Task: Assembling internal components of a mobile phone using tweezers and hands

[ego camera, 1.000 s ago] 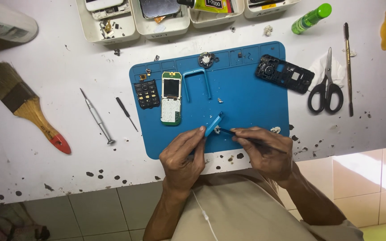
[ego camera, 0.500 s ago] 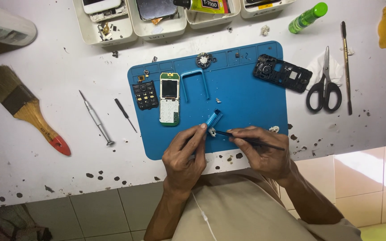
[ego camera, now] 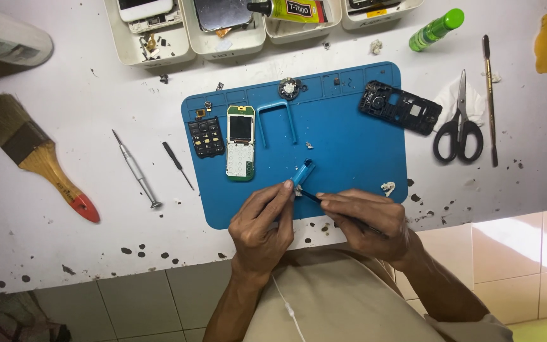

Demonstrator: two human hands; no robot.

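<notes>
My left hand [ego camera: 262, 223] pinches a small blue plastic phone part [ego camera: 302, 172] at the near edge of the blue work mat [ego camera: 349, 139]. My right hand [ego camera: 367, 221] grips a thin dark tool [ego camera: 309, 195] whose tip touches the lower end of that part. On the mat lie a white-and-green phone circuit board [ego camera: 240, 142], a black keypad [ego camera: 206, 136], a blue U-shaped frame [ego camera: 277, 119], a small round part [ego camera: 290, 88] and a black phone housing [ego camera: 400, 107].
A screwdriver [ego camera: 135, 168], a small dark tool [ego camera: 177, 164] and a wooden paintbrush [ego camera: 36, 155] lie left of the mat. Scissors [ego camera: 458, 126], a thin long tool [ego camera: 489, 98] and a green bottle [ego camera: 437, 28] lie right. White parts trays [ego camera: 153, 44] stand at the back.
Both hands stay at the mat's near edge on the blue part and tool, having shifted only slightly. The rest has not moved.
</notes>
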